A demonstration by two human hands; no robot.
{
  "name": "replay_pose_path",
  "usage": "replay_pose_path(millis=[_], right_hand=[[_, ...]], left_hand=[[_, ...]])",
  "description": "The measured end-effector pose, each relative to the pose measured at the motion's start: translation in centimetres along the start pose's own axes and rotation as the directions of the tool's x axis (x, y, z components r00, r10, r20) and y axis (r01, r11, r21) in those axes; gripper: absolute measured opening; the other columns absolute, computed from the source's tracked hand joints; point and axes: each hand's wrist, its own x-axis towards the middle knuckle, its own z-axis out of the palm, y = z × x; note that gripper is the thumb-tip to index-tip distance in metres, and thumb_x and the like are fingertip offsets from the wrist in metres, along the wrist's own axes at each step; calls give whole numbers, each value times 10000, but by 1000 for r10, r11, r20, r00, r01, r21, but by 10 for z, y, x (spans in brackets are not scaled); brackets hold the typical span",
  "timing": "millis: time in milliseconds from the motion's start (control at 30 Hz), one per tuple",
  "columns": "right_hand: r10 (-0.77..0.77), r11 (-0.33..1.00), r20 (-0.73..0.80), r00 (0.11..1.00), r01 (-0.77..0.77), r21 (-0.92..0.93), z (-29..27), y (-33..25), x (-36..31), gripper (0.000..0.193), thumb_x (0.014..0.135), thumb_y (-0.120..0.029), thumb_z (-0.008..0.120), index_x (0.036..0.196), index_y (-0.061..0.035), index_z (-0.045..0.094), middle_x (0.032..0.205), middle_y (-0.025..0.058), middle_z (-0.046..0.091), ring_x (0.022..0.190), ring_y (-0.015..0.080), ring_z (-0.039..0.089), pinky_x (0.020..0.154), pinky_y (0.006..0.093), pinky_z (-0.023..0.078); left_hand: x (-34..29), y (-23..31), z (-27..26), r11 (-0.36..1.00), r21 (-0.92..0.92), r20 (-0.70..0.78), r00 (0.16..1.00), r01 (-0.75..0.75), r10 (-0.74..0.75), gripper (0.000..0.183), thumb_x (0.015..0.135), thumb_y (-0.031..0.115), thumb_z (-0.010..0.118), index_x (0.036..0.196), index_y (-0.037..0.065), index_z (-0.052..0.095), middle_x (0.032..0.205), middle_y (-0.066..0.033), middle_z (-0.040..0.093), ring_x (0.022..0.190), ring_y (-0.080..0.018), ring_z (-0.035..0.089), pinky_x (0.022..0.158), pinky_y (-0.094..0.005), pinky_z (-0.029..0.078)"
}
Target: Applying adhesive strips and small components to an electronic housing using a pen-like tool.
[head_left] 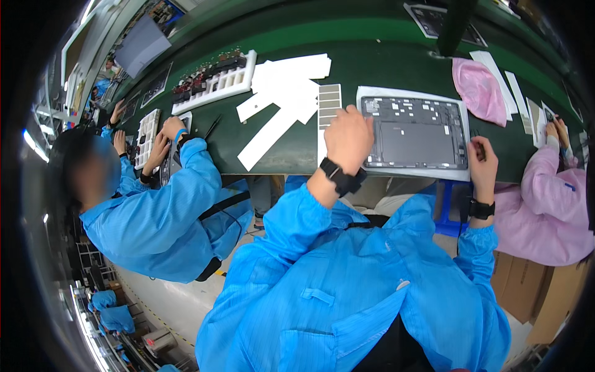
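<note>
On green bench, centre: open tablet shell (414,133) on white tray (365,96), long axis nine-to-three. Left hand (349,137), fingers curled, rests on its nine-o'clock edge beside grey strip sheet (329,104). Right hand (483,162) at four o'clock, fingers pinched on a thin dark tool, equally near.

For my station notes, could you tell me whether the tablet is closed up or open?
Open: the tablet lies flat with its inner frame and small parts exposed.
</note>
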Motion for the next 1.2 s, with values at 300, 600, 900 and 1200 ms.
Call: replay_pose_path(millis=[300, 600, 900, 1200], right_hand=[[-242, 923, 1, 970, 230, -308, 16, -21, 1, 123, 807, 46, 603, 912, -1, 560, 723, 126, 517, 600, 227, 522, 583, 327, 436], [-132, 978, -114, 985, 110, -176, 29, -22, 2, 114, 776, 60, 612, 853, -8, 563, 686, 45, 503, 589, 110, 476, 556, 264, 409], [-146, 977, -79, 986, 131, -165, 49, -47, 8, 38, 870, -13, 621, 890, -4, 589, 759, 96, 561, 598, 190, 517, 554, 310, 417], [-106, 955, -37, 994, 91, -283, 54, -52, 12, 84, 834, 5, 624, 906, -15, 588, 821, 142, 557, 703, 326, 591, 628, 377, 476]], left_hand=[[45, -13, 53, 998, -67, 67, 998, -16, 20, 242, 915, 154, 514, 987, -77, 518, 903, -271, 661, 847, -409, 681, 730, -467, 556], [104, -7, 9, 698, -716, 155, 978, 14, 139, 336, 949, 219, 517, 1014, -106, 573, 795, -274, 663, 749, -408, 673, 697, -470, 522], [309, -83, -65, 689, -703, -46, 978, -177, 205, 263, 945, 218, 598, 1023, -31, 631, 818, -57, 634, 737, -132, 574, 660, -333, 485], [474, -288, 11, 939, 29, -163, 926, -341, 341, 345, 941, 269, 505, 1053, -19, 659, 1005, -263, 669, 973, -395, 641, 868, -448, 498]])
